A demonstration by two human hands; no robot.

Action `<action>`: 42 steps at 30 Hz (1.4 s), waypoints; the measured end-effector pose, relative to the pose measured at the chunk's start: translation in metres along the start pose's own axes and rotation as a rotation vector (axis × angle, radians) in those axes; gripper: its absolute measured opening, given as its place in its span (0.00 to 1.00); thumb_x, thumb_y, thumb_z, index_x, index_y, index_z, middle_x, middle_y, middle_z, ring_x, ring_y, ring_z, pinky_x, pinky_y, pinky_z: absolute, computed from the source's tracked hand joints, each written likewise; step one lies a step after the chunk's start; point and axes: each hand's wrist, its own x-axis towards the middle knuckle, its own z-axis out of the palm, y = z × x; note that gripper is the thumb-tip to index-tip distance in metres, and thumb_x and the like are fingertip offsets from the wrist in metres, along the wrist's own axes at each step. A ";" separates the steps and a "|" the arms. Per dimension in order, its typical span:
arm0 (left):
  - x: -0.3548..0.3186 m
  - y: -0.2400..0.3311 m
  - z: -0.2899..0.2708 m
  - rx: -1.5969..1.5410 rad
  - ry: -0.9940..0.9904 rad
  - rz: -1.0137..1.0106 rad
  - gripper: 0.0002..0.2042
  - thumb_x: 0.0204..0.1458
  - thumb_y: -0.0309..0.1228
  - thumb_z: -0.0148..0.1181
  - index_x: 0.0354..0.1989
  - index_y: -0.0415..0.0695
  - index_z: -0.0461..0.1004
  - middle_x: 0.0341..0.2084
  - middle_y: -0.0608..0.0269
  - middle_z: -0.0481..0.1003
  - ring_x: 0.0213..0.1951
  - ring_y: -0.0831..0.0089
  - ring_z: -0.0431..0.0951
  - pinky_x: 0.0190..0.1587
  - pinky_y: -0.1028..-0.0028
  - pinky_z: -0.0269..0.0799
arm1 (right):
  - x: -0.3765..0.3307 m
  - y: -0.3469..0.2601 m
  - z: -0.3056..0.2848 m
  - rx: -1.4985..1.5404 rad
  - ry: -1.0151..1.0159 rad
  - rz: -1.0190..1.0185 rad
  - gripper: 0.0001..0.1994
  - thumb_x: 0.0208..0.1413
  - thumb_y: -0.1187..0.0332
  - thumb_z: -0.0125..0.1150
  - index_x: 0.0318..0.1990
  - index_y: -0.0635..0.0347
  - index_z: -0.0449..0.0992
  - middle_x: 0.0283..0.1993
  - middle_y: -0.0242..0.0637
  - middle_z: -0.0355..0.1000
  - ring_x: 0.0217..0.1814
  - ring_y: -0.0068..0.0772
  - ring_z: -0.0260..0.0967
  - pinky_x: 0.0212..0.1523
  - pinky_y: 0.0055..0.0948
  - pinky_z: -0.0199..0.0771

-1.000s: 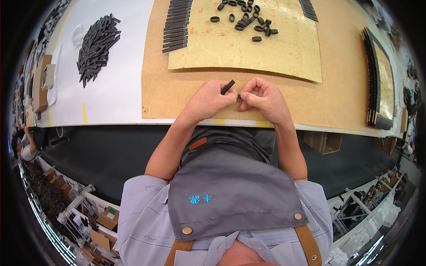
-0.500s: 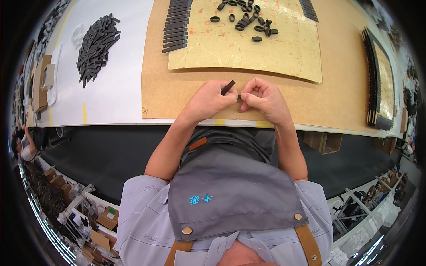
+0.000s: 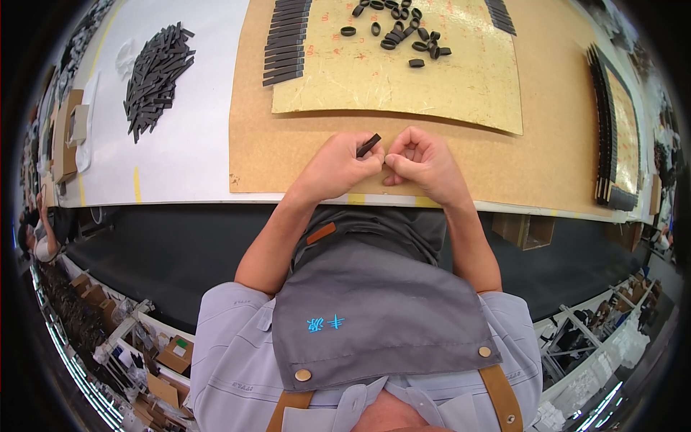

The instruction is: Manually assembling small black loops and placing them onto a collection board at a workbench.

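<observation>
Pinching a black strip (image 3: 368, 145) between both hands.

Small brown cardboard boxes (image 3: 66, 137) stood at the table's far left edge, stacked beside the white sheet. More open cardboard boxes (image 3: 173, 354) sat on the floor and shelves at lower left, one showing a green patch. A brown box (image 3: 524, 230) hung under the table's right side.

Head camera looks steeply down, close above the workbench (image 3: 180, 158).
</observation>
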 end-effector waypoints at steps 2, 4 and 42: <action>0.000 -0.002 0.001 -0.004 -0.020 0.018 0.06 0.49 0.30 0.55 0.27 0.39 0.72 0.19 0.76 0.63 0.24 0.88 0.59 0.24 0.82 0.54 | 0.000 -0.001 0.001 0.006 -0.002 -0.003 0.04 0.54 0.76 0.56 0.32 0.65 0.67 0.27 0.31 0.69 0.25 0.17 0.70 0.27 0.18 0.73; 0.001 -0.002 0.004 -0.015 0.043 0.046 0.07 0.48 0.29 0.54 0.22 0.40 0.67 0.16 0.76 0.60 0.21 0.86 0.57 0.22 0.79 0.55 | -0.001 -0.004 0.000 -0.154 -0.023 0.045 0.05 0.58 0.72 0.52 0.33 0.64 0.68 0.25 0.29 0.66 0.21 0.15 0.64 0.26 0.20 0.73; -0.009 -0.011 0.013 0.231 0.256 0.423 0.11 0.43 0.18 0.61 0.36 0.42 0.73 0.14 0.75 0.55 0.18 0.87 0.54 0.21 0.83 0.52 | -0.013 -0.003 -0.003 -0.178 0.022 -0.018 0.09 0.54 0.75 0.58 0.41 0.64 0.69 0.25 0.23 0.66 0.22 0.09 0.61 0.19 0.12 0.62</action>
